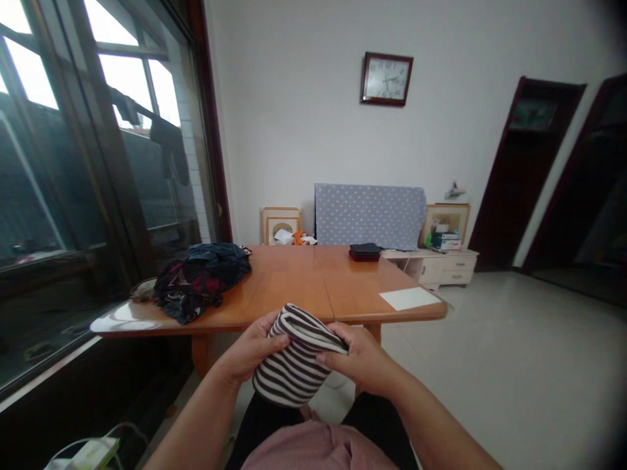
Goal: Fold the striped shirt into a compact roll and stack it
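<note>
A folded cloth with black and white stripes (296,365) is held up in front of the table's near edge, above my lap. My left hand (255,346) grips its left side, with the thumb on the front near the top. Around the upper right corner my right hand (360,356) is closed, thumb in front and fingers behind. The cloth's top shows several layers folded over each other. Part of the fingers of both hands is hidden behind the fabric.
On the wooden table (289,281) lie a heap of dark clothes (200,277) at the left, a small dark folded stack (365,252) at the back and a white sheet (409,299) at the right. A white cabinet (453,269) stands beyond.
</note>
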The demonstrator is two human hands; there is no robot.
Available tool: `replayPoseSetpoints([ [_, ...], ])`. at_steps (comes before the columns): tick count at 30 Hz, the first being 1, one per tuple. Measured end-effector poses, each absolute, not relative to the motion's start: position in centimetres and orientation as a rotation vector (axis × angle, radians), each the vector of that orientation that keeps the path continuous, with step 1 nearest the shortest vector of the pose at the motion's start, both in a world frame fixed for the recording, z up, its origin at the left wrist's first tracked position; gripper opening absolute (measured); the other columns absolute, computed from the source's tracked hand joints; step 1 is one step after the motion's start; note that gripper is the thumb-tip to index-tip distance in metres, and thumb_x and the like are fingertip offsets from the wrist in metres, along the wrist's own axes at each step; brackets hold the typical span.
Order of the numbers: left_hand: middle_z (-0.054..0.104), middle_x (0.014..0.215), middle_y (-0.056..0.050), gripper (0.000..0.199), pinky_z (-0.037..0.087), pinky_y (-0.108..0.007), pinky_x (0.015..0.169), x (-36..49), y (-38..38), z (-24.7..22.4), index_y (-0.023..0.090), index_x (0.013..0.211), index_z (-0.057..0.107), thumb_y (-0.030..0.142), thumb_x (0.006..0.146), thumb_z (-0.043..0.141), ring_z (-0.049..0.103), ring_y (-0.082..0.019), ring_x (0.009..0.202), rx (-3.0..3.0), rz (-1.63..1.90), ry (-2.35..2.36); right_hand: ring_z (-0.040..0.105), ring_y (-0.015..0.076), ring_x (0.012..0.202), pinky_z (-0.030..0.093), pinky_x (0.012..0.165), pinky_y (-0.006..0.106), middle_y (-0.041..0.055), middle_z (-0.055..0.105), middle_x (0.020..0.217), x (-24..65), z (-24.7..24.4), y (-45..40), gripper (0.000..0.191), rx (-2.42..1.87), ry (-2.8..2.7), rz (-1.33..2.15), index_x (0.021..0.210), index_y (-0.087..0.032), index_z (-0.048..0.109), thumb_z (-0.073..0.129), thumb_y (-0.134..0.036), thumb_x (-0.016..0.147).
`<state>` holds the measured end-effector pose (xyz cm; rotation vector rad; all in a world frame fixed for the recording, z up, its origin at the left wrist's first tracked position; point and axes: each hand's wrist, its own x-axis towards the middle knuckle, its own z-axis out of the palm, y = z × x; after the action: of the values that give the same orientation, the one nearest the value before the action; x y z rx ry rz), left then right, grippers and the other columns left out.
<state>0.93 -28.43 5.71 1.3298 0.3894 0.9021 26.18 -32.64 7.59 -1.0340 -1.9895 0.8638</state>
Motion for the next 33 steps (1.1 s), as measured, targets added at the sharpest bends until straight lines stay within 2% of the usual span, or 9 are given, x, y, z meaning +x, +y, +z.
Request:
replayPoseSetpoints([
  [3, 0.066, 0.124, -0.012, 0.054, 0.046, -0.036, 0.099, 0.9, -28.4, 5.5, 0.021, 0.13, 0.058, 0.026, 0.08, 0.078, 0.065, -0.026, 0.111, 1.343, 0.925, 0.434, 0.063, 0.018, 0.083, 0.046, 0.073, 0.027, -0.0013, 0.071, 0.09, 26.1, 7.3, -32.4, 0.021, -1.055, -1.975, 0.856, 0.101, -0.021, 0.071, 0.07, -0.031, 0.083],
  [6, 0.066, 0.124, -0.011, 0.058, 0.046, -0.035, 0.098, 1.2, -28.5, 5.6, 0.021, 0.129, 0.058, 0.026, 0.076, 0.082, 0.063, -0.026, 0.112, 1.359, 0.929, 0.474, 0.061, 0.017, 0.079, 0.045, 0.068, 0.026, -0.0022, 0.07, 0.084, 26.5, 7.2, -32.2, 0.018, -1.081, -1.981, 0.839, 0.097, -0.02, 0.072, 0.07, -0.03, 0.081],
  [8, 0.067, 0.119, -0.012, 0.052, 0.048, -0.035, 0.094, 1.6, -28.7, 5.7, 0.018, 0.123, 0.061, 0.028, 0.076, 0.081, 0.065, -0.026, 0.107, 1.363, 0.927, 0.481, 0.062, 0.0174, 0.078, 0.045, 0.067, 0.026, -0.0016, 0.07, 0.084, 26.6, 7.1, -32.3, 0.019, -1.085, -1.993, 0.843, 0.097, -0.02, 0.072, 0.071, -0.031, 0.081],
  [10, 0.069, 0.111, -0.011, 0.043, 0.05, -0.035, 0.089, 1.9, -28.8, 5.7, 0.017, 0.115, 0.063, 0.031, 0.079, 0.079, 0.066, -0.025, 0.1, 1.365, 0.939, 0.481, 0.064, 0.0196, 0.086, 0.048, 0.073, 0.028, 0.0002, 0.072, 0.094, 26.7, 7.2, -32.3, 0.031, -1.047, -1.99, 0.873, 0.107, -0.021, 0.07, 0.074, -0.034, 0.08],
  [12, 0.07, 0.107, -0.01, 0.04, 0.05, -0.034, 0.087, 2.1, -28.9, 5.7, 0.017, 0.112, 0.063, 0.032, 0.079, 0.079, 0.067, -0.024, 0.096, 1.356, 0.958, 0.485, 0.064, 0.023, 0.101, 0.05, 0.085, 0.033, 0.0037, 0.07, 0.113, 26.8, 7.3, -32.4, 0.052, -0.99, -1.963, 0.88, 0.125, -0.024, 0.063, 0.077, -0.039, 0.077],
  [14, 0.07, 0.105, -0.008, 0.042, 0.05, -0.033, 0.087, 2.2, -29.0, 5.8, 0.018, 0.113, 0.062, 0.032, 0.078, 0.08, 0.067, -0.023, 0.095, 1.349, 0.967, 0.49, 0.061, 0.0244, 0.111, 0.048, 0.094, 0.037, 0.0064, 0.066, 0.125, 26.8, 7.6, -32.4, 0.058, -0.949, -1.918, 0.824, 0.133, -0.025, 0.057, 0.075, -0.043, 0.08],
  [17, 0.069, 0.103, -0.007, 0.043, 0.049, -0.03, 0.085, 2.1, -29.1, 6.0, 0.018, 0.113, 0.063, 0.033, 0.077, 0.081, 0.065, -0.021, 0.094, 1.394, 0.966, 0.509, 0.06, 0.0224, 0.111, 0.046, 0.098, 0.038, 0.0067, 0.067, 0.12, 26.6, 8.1, -32.3, 0.034, -0.906, -1.903, 0.626, 0.12, -0.025, 0.066, 0.065, -0.041, 0.09],
  [21, 0.067, 0.101, -0.005, 0.042, 0.048, -0.028, 0.083, 2.0, -29.2, 6.6, 0.018, 0.112, 0.064, 0.031, 0.076, 0.081, 0.062, -0.019, 0.092, 1.528, 0.946, 0.569, 0.061, 0.0201, 0.099, 0.046, 0.089, 0.035, 0.0046, 0.068, 0.1, 26.3, 8.5, -32.0, 0.016, -0.911, -1.988, 0.336, 0.101, -0.026, 0.074, 0.066, -0.032, 0.089],
  [33, 0.066, 0.095, -0.003, 0.036, 0.045, -0.027, 0.079, 2.0, -29.6, 7.5, 0.016, 0.103, 0.066, 0.033, 0.075, 0.081, 0.058, -0.019, 0.089, 1.772, 0.969, 0.661, 0.06, 0.015, 0.081, 0.042, 0.073, 0.028, 0.0001, 0.067, 0.082, 25.5, 9.0, -32.6, 0.01, -0.933, -2.197, 0.393, 0.088, -0.024, 0.074, 0.064, -0.023, 0.088],
])
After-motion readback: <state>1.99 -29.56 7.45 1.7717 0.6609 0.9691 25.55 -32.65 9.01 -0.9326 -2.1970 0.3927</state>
